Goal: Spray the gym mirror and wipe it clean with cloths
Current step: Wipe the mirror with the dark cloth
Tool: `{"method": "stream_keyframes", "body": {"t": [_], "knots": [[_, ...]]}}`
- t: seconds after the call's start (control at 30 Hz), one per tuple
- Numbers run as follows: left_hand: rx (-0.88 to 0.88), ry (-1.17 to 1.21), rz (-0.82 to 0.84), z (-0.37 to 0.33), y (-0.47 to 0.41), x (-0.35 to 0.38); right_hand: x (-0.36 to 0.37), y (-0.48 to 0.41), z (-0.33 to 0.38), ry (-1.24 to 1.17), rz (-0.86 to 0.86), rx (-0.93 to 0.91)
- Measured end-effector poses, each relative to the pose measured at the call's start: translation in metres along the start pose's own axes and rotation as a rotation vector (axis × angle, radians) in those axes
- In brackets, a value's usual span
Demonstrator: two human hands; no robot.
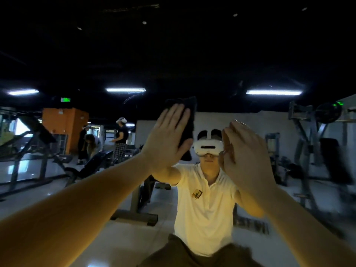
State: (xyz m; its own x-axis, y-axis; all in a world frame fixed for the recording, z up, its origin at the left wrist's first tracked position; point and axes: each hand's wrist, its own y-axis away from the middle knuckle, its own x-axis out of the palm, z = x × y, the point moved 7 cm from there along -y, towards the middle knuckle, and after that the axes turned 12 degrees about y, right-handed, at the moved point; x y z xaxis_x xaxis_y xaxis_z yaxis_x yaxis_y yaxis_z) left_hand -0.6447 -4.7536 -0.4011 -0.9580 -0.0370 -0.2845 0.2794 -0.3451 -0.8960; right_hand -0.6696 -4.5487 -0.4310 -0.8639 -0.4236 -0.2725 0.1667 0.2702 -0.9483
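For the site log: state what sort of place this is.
A gym, seen reflected in a wall mirror: an incline bench, a rack carrying a weight plate, and the left hand pressing a dark cloth against the mirror.

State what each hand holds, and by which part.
The left hand presses a dark cloth flat against the mirror, palm over its left part, fingers straight. The right hand shows nothing held.

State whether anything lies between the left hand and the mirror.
Only the dark cloth: the left hand presses it flat against the mirror with straight fingers. Nothing else visible intervenes.
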Motion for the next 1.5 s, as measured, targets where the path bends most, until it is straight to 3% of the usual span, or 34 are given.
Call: {"method": "stream_keyframes", "body": {"t": [0.2, 0.3, 0.43, 0.67, 0.8, 1.13, 1.2, 1.37, 1.5], "knots": [[-0.476, 0.012, -0.173, 0.105, 0.040, -0.032, 0.010, -0.007, 0.022, 0.070, -0.001, 0.000], [-0.573, 0.037, -0.237, 0.106, 0.034, -0.031, 0.008, -0.007, 0.019, 0.070, -0.024, 0.002], [-0.421, 0.096, -0.223, 0.055, -0.005, -0.019, -0.001, -0.005, 0.002, 0.086, -0.062, -0.020], [-0.078, 0.087, -0.094, -0.094, -0.064, 0.022, -0.020, 0.003, -0.077, 0.198, -0.055, 0.161], [0.015, 0.053, -0.036, -0.168, -0.078, 0.044, -0.029, 0.007, -0.115, 0.237, -0.034, 0.166], [0.179, 0.033, 0.017, -0.173, -0.081, 0.051, -0.037, 0.000, -0.132, 0.200, -0.108, 0.058], [0.159, 0.030, -0.008, -0.158, -0.079, 0.044, -0.036, 0.001, -0.134, 0.184, -0.129, 0.055], [-0.125, 0.051, -0.115, -0.103, -0.068, 0.022, -0.033, 0.010, -0.141, 0.161, -0.107, 0.022], [-0.315, 0.093, -0.187, -0.100, -0.063, 0.020, -0.033, 0.026, -0.167, 0.184, -0.109, 0.106]]}}
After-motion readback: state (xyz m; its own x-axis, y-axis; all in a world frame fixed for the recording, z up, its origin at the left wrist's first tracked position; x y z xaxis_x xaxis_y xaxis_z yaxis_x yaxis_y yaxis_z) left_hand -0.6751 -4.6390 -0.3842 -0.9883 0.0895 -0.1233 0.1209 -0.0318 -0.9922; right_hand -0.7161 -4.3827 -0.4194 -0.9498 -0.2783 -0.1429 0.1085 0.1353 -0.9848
